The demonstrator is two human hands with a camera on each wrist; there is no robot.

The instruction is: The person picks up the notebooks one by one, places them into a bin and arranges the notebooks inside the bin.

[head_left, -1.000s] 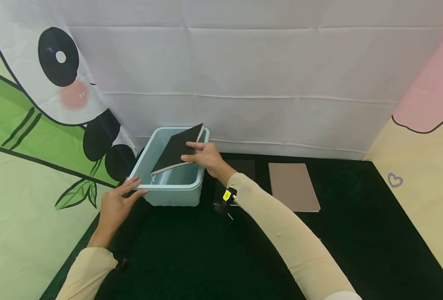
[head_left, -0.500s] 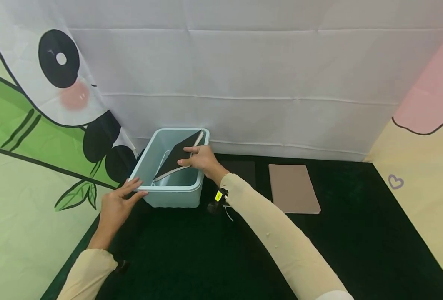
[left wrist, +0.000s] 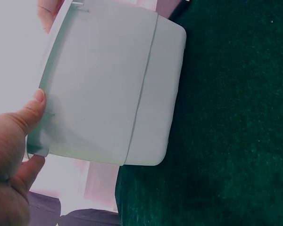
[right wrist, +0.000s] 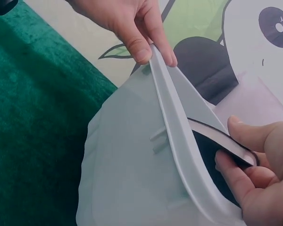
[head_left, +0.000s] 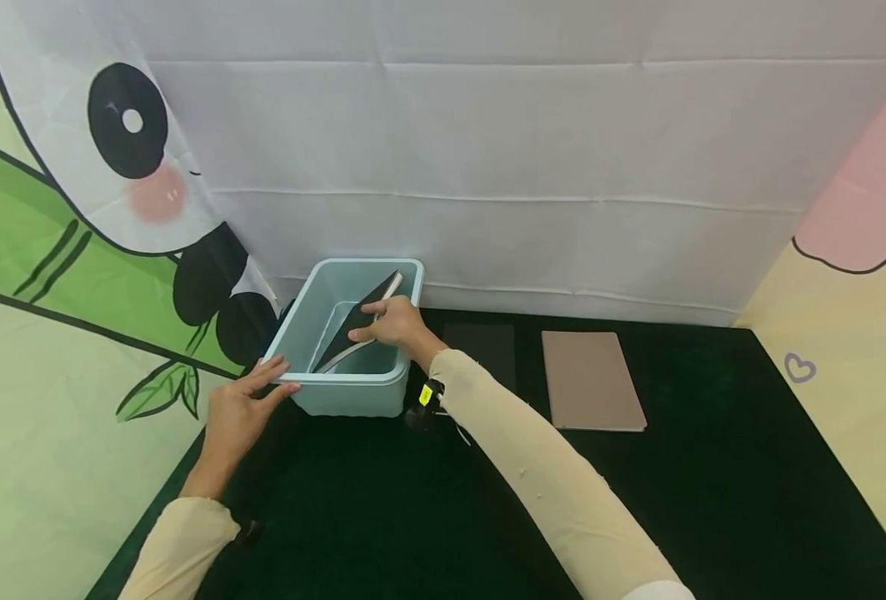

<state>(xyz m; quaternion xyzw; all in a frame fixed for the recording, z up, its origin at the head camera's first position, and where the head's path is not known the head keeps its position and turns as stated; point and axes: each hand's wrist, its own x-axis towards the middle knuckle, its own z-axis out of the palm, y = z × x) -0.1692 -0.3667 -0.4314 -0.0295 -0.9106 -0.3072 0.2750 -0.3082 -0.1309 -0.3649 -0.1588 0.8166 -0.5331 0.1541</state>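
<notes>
"While the left hand [head_left: 240, 415] holds the pale blue bin [head_left: 348, 398] by its near left corner, where is the right hand [head_left: 396, 325]?"

"Reaching in over the bin's right wall. Its grip pinches the black notebook [head_left: 356, 319], thumb on one side and fingers on the other."

"And how does the notebook sit?"

"Inside the bin, tilted, with its pale page edges turned up toward that hand. I can't tell whether its lower edge touches the bottom."

"Is the left grip pinching as well?"

"Yes, the rim: thumb against the outer wall, fingers across on the inner side (the right wrist view shows it best)."

"What else lies on the green table [head_left: 720, 483]?"

"A dark notebook [head_left: 480, 340] near the bin's right side, partly hidden by the right sleeve [head_left: 533, 467]. Farther right, a pinkish notebook [head_left: 593, 381] lies flat, apart from it. A white cloth [head_left: 488, 142] hangs behind, with a panda print [head_left: 129, 121] at its left."
</notes>
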